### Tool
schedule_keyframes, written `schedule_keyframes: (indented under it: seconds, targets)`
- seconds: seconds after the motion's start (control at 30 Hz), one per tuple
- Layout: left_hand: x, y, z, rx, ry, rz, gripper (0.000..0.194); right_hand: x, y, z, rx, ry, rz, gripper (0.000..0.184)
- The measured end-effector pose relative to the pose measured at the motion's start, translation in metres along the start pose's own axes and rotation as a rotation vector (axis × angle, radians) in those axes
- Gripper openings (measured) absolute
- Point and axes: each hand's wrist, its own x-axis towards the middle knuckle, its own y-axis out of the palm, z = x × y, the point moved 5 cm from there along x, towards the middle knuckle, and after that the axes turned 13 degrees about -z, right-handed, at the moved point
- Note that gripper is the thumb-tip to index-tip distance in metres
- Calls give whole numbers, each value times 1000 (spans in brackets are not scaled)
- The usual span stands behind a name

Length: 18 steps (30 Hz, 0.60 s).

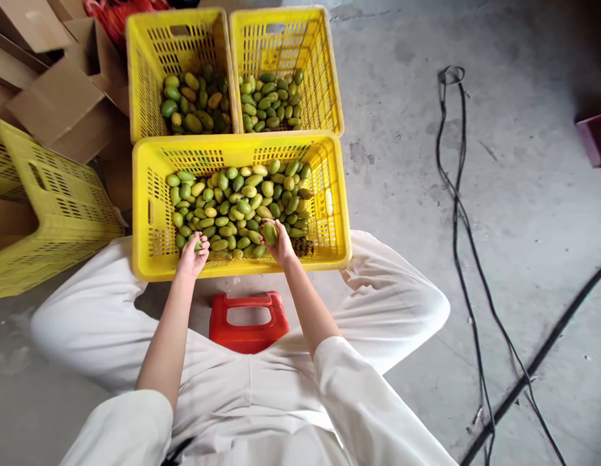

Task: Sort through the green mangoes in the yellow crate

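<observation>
Close in front of my knees, a yellow plastic crate (242, 270) holds many small oval fruits (225, 207), green to yellowish, their exact kind unclear. My left hand (192, 256) is over the crate's near left part, its fingers closed around a green oval fruit (198, 246) that is partly hidden. At the near right part, my right hand (281, 244) grips another green oval fruit (270, 233), larger in view, between thumb and fingers. A dark brown patch (303, 247) shows in the crate's near right corner, too unclear to name.
Beyond stand a left yellow crate (178, 18) and a right yellow crate (281, 14), both with similar fruits. Another yellow crate (62, 213) tilts at left near cardboard boxes (57, 103). A red stool (249, 336) is beneath me. Black cables (458, 194) cross the concrete floor at right.
</observation>
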Motion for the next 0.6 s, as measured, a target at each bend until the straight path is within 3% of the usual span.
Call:
schedule_keyframes:
  seconds: [0.23, 0.6]
  targets:
    - [-2, -2, -4, -91, 77, 32, 29, 3, -5, -3, -19, -36, -86, 44]
    - [-4, -2, -8, -225, 121, -39, 29, 12, -12, -1, 142, -61, -154, 34]
